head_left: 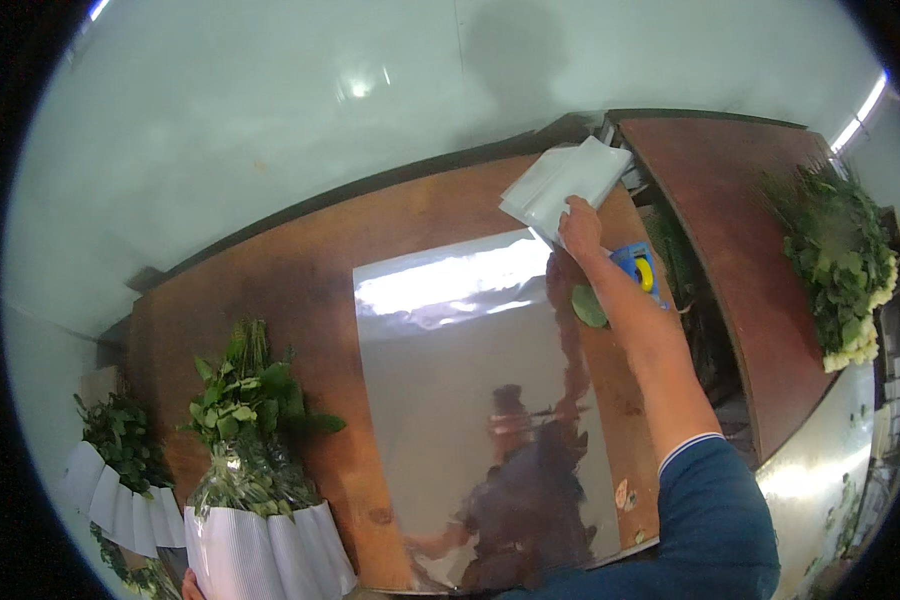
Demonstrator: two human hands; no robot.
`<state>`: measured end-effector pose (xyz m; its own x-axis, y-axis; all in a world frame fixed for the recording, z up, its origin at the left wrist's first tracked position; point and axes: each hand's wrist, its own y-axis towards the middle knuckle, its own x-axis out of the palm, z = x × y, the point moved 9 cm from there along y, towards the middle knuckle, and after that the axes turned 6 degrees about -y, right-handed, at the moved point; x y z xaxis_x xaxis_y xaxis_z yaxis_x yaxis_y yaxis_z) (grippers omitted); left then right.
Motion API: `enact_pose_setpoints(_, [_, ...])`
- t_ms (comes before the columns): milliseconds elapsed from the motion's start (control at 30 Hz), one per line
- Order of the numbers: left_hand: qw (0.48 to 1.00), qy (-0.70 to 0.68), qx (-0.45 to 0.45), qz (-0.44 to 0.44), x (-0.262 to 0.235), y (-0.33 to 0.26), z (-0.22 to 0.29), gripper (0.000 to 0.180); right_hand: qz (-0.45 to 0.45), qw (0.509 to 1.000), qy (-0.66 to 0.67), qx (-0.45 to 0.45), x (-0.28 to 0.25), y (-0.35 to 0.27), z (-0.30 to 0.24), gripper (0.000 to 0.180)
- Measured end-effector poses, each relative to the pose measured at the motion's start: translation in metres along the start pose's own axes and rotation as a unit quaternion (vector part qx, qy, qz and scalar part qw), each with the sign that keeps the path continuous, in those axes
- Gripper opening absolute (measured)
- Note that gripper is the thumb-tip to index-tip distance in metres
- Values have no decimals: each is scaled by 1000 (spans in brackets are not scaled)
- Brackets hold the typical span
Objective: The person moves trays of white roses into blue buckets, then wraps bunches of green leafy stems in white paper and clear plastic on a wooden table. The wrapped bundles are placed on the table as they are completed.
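My right hand (579, 226) reaches to the far side of the wooden table, its fingers closed at the near edge of a stack of pale, translucent plastic sheets (567, 180). Below that hand, a large, shiny sheet of clear film (470, 390) lies flat and reflects the lights and my outline. At the lower left, a bouquet (270, 530) has leafy stems pointing away and white ribbed paper around its near end. Only a few fingers of my left hand (191, 586) show, curled against the left side of this wrap; the rest is hidden.
A blue tape dispenser with yellow tape (642, 270) and a loose green leaf (589, 306) lie beside my right forearm. More wrapped greenery (125, 440) is at the far left. Across a gap, a reddish board (730, 250) carries a bunch of pale flowers (845, 270). A pale wall (270, 110) stands behind.
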<state>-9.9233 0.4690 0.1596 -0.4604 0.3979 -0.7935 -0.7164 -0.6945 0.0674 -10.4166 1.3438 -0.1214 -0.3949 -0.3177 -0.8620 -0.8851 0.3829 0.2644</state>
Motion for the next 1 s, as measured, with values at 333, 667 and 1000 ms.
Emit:
enact_pose_setpoints(333, [997,60,-28,30,-10,-2,13,42,-173,889,-286,-312,77,70,-47,30])
enact_pose_setpoints(667, [996,65,-35,41,-18,-3,-5,36,-146,865,-206,-434,-24,102,-56,14])
enact_pose_setpoints(1000, [996,2,23,84,-52,-14,-63,34,60,834,-171,-522,-219,-6,-259,25])
